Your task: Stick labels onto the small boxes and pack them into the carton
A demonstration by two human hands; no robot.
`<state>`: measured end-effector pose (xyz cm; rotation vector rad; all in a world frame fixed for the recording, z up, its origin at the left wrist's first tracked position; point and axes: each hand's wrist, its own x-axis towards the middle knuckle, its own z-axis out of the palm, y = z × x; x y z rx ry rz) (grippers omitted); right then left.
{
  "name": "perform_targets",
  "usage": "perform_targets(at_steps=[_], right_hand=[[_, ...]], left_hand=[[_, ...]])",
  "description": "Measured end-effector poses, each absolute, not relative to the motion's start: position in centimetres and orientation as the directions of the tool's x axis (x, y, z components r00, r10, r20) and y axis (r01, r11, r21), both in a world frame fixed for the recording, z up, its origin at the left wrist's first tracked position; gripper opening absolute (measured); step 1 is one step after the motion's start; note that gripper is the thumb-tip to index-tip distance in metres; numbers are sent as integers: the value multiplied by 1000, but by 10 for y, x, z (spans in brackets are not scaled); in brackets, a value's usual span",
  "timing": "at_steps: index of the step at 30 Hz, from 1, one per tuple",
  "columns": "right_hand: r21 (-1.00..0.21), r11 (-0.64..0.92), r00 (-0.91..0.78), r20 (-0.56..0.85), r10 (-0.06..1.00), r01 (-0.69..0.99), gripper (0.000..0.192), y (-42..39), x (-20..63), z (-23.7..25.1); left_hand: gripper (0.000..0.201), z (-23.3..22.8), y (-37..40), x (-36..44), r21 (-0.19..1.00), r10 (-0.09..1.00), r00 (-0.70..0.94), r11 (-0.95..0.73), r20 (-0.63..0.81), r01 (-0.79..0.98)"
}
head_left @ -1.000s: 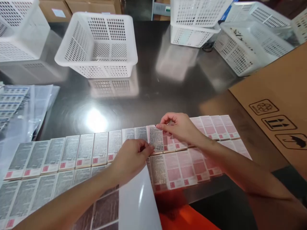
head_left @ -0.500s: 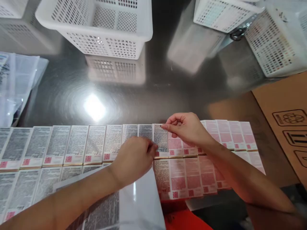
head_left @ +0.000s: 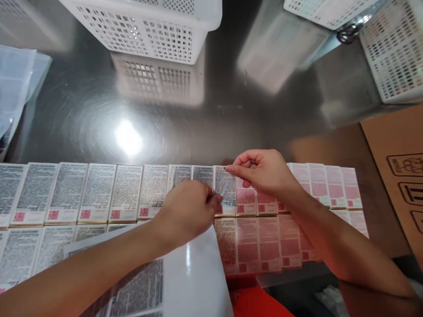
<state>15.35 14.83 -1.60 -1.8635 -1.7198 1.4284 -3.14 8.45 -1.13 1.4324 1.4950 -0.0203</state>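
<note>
Head view: I'm seeing the printed box (head_left: 225,187) lying toward the near edge of the table (head_left: 185,136), its long axis running toward the far edge. My right hand (head_left: 266,171) is pinching, grip narrow, at the box's far end; equally near, my left hand (head_left: 187,207) is curling over its near end, holding what I can't tell.

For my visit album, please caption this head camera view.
Left hand and right hand at a printed pack, among rows of others on a shiny table, white basket beyond.
</note>
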Motion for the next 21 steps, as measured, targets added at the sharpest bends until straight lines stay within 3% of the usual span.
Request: perform_targets(at_steps=[21], right_hand=[[-713,-274,-153,-472,868,646,36,148,154,-20]], left_hand=[[39,-15,87,-30,595,737,209,309,-643,742]])
